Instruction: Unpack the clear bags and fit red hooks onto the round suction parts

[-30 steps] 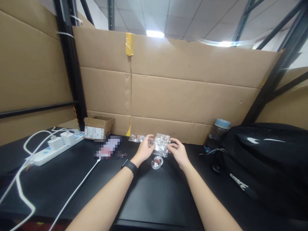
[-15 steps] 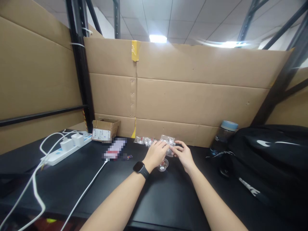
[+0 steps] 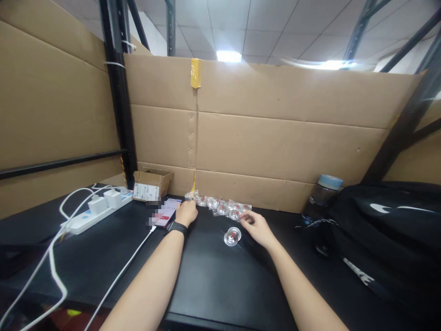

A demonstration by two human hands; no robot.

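Several clear plastic packets with small red marks lie in an uneven row near the cardboard wall. At the row's left end, my left hand has its fingers curled down against a clear packet; the fingertips are partly hidden. My right hand is at the other end, thumb and fingers pinched at the edge of a packet. On the desk between my hands sit two overlapping round clear plastic pieces with red inside. A dark watch is on my left wrist.
A phone on a white cable lies just left of my left hand. Behind it stands a small open cardboard box. A white power strip is at left; a bottle and black backpack are at right.
My left hand has moved left from the middle of the packets to the row's left end, where a packet now shows. My right hand has stayed near the right end. The round pieces are uncovered.
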